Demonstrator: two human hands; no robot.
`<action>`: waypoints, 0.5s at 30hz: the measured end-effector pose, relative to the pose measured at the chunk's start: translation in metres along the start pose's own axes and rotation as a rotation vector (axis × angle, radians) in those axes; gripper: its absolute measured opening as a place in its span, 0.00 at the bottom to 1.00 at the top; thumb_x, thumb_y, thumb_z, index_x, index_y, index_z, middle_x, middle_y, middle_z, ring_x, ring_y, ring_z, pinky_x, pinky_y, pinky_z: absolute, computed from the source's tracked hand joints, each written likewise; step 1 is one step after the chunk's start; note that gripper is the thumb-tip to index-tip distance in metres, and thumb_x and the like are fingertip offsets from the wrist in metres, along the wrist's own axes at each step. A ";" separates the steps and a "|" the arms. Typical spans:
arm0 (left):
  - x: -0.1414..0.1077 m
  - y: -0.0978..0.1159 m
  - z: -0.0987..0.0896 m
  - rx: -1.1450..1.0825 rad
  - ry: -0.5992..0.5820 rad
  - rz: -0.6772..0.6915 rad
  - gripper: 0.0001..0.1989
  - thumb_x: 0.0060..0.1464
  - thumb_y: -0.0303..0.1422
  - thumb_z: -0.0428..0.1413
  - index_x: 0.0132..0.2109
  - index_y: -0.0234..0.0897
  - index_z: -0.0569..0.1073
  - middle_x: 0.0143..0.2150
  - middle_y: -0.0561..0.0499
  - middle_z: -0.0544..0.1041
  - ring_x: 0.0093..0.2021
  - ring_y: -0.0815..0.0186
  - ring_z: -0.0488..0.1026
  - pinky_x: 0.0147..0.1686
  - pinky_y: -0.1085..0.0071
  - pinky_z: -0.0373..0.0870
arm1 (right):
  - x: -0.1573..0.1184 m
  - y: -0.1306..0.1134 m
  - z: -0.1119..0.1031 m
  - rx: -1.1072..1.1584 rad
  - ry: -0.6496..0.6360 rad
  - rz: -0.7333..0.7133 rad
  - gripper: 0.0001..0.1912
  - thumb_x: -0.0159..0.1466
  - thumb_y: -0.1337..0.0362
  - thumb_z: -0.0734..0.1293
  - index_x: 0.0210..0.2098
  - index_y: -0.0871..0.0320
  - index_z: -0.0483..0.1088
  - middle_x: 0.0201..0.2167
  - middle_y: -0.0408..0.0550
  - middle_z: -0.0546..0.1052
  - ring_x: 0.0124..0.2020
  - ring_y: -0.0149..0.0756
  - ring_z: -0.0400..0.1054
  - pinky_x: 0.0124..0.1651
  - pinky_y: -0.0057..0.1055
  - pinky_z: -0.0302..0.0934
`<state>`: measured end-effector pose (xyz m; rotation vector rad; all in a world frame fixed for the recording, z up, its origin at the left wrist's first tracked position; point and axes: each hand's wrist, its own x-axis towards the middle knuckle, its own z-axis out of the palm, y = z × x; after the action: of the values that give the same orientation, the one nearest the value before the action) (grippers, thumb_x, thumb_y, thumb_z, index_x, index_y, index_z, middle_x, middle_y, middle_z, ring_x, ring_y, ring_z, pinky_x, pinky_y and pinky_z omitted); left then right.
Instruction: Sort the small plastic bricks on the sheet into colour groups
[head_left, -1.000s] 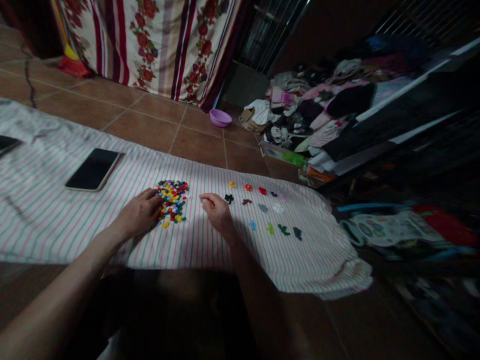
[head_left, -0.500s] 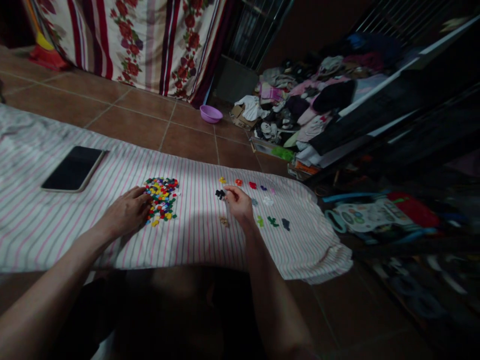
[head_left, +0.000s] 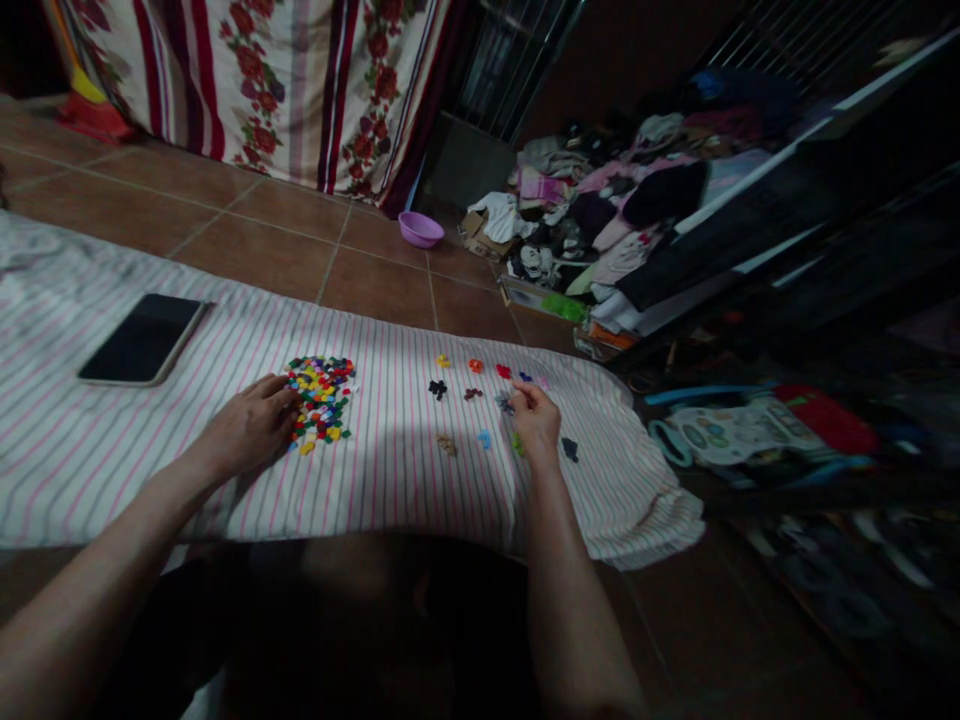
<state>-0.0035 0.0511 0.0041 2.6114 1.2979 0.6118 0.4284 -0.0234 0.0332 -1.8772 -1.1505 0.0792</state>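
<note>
My left hand [head_left: 259, 420] lies at the left edge of a pile of small multicoloured pieces [head_left: 322, 395], its fingers bent against it. My right hand [head_left: 536, 415] is over the small colour groups at the right, thumb and finger pinched beside the grey pieces [head_left: 504, 402]; what is between the fingertips is too small to name. Around it lie red pieces [head_left: 503, 371], orange pieces [head_left: 475, 366], yellow pieces [head_left: 442, 361], black pieces [head_left: 437, 389], brown pieces [head_left: 472, 394], tan pieces [head_left: 447, 445], light blue pieces [head_left: 484, 439] and dark grey pieces [head_left: 571, 449].
A phone [head_left: 142, 340] lies at the left on the striped cloth [head_left: 397, 490]. Beyond the cloth, a purple basin [head_left: 421, 230] stands on the tiled floor near a hanging curtain [head_left: 300, 90]. Heaped clothes [head_left: 600, 200] and a dark rack are at the right.
My right hand has moved right, from beside the black pieces to the grey ones, uncovering the brown and light blue pieces. My left hand has stayed at the pile.
</note>
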 end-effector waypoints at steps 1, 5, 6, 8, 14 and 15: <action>0.000 0.000 0.000 0.000 -0.001 -0.002 0.20 0.61 0.39 0.39 0.45 0.35 0.73 0.52 0.38 0.71 0.54 0.55 0.69 0.54 0.56 0.68 | 0.001 0.005 -0.002 -0.022 0.023 0.003 0.20 0.57 0.57 0.59 0.42 0.60 0.75 0.34 0.51 0.79 0.35 0.39 0.73 0.45 0.38 0.65; 0.000 0.001 -0.001 -0.002 -0.006 -0.012 0.20 0.60 0.39 0.40 0.46 0.35 0.72 0.53 0.39 0.71 0.55 0.55 0.68 0.54 0.56 0.69 | 0.001 0.013 -0.005 -0.121 0.071 0.030 0.19 0.56 0.58 0.60 0.39 0.59 0.76 0.37 0.52 0.79 0.39 0.41 0.73 0.47 0.38 0.64; 0.000 0.000 -0.001 -0.003 -0.008 -0.012 0.20 0.60 0.39 0.40 0.46 0.35 0.73 0.53 0.39 0.71 0.55 0.55 0.68 0.54 0.56 0.69 | 0.001 0.013 -0.005 -0.148 0.068 0.043 0.18 0.56 0.58 0.60 0.39 0.58 0.76 0.37 0.53 0.79 0.39 0.41 0.73 0.47 0.38 0.64; 0.000 0.000 -0.001 -0.001 -0.008 -0.011 0.20 0.60 0.39 0.40 0.46 0.35 0.73 0.52 0.39 0.71 0.55 0.55 0.68 0.54 0.57 0.69 | 0.000 0.012 -0.006 -0.207 0.058 0.070 0.18 0.56 0.59 0.60 0.40 0.58 0.76 0.37 0.53 0.79 0.39 0.42 0.73 0.46 0.37 0.64; 0.000 0.001 -0.002 -0.012 0.008 -0.002 0.19 0.59 0.39 0.41 0.45 0.36 0.73 0.50 0.40 0.72 0.53 0.55 0.69 0.53 0.56 0.69 | 0.000 0.014 -0.007 -0.360 0.038 0.110 0.18 0.56 0.62 0.60 0.40 0.58 0.77 0.35 0.54 0.80 0.38 0.43 0.73 0.43 0.37 0.63; 0.000 0.002 -0.002 -0.014 0.009 -0.001 0.19 0.59 0.39 0.41 0.45 0.36 0.73 0.50 0.40 0.72 0.53 0.56 0.69 0.53 0.56 0.69 | 0.000 0.015 -0.007 -0.359 0.025 0.095 0.18 0.56 0.62 0.60 0.39 0.58 0.77 0.35 0.54 0.80 0.37 0.43 0.73 0.43 0.37 0.63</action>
<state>-0.0033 0.0500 0.0063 2.6001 1.2926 0.6313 0.4420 -0.0301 0.0262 -2.2418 -1.1127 -0.1051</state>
